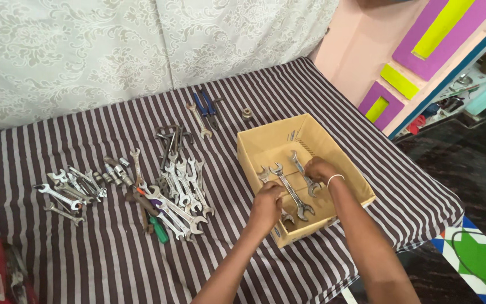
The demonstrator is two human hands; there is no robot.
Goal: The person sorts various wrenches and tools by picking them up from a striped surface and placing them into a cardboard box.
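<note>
Reaching into the cardboard box [254,149] on the striped bed [85,253], we pinch one spanner [291,191] with our left hand [268,200] and another spanner [306,179] with our right hand [319,169]; we should lay them flat, side by side.

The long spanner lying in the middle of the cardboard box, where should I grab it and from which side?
Grip the long spanner at its bare mid-shaft, coming straight down from above. It lies flat on the floor of the cardboard box, slanting from upper left to lower right, and both open-jaw ends sit beside other spanners. The box walls block a sideways approach. The left hand is already closest.
</note>
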